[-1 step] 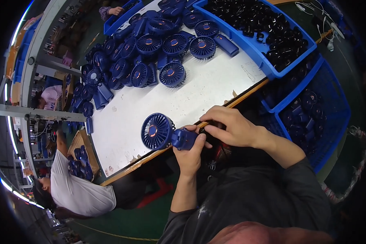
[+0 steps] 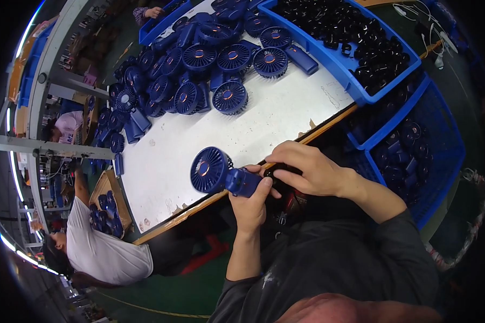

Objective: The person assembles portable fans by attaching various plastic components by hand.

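A dark blue handheld fan (image 2: pixel 208 169) is in my left hand (image 2: pixel 249 211), whose fingers wrap round its handle near the table's front edge. The round grille, with a copper-coloured centre, points up and to the left. My right hand (image 2: pixel 315 169) pinches a small glossy black part (image 2: pixel 269 173) at the handle's lower end. Its fingertips almost meet those of my left hand. How the black part sits against the handle is partly hidden by my fingers. Similar blue fans (image 2: pixel 229 97) lie heaped at the far side of the white table (image 2: pixel 183 140).
A blue tray (image 2: pixel 355 89) of black curved parts (image 2: pixel 380 62) stands at the table's right end. Below it are blue crates (image 2: pixel 442 156) with more fans. At left, a person in a white shirt (image 2: pixel 105 237) sits beside a cardboard box (image 2: pixel 125 207) of fans. Another person's hand (image 2: pixel 154 12) shows at the far edge.
The fan in my left hand has shifted and tilted very slightly to the right and upward. Both hands keep their hold.
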Available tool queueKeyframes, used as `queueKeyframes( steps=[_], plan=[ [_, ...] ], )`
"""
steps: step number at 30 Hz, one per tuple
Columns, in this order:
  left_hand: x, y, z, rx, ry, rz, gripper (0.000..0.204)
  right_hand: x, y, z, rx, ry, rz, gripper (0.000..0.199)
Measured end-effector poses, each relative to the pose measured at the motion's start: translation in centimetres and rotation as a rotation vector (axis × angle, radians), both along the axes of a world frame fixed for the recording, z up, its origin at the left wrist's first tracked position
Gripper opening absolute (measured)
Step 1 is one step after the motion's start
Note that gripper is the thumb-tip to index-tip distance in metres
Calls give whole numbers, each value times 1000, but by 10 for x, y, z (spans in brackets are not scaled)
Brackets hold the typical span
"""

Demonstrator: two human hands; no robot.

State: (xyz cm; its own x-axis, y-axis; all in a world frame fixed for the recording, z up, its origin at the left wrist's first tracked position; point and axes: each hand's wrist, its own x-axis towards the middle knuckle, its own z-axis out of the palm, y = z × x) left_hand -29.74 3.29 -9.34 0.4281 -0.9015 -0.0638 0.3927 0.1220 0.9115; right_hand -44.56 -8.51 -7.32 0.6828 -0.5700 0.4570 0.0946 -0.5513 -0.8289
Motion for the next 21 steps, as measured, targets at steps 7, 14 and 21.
queueKeyframes(
  steps=[7,14,21],
  plan=[
    [9,4,15,63,306,-195,36,-7,-14,15,-316,50,151,31],
    [2,11,1,-23,298,-461,64,19,-15,29,-435,75,152,35],
    [-6,8,3,73,537,-312,85,18,9,31,-426,210,70,41]
  ],
)
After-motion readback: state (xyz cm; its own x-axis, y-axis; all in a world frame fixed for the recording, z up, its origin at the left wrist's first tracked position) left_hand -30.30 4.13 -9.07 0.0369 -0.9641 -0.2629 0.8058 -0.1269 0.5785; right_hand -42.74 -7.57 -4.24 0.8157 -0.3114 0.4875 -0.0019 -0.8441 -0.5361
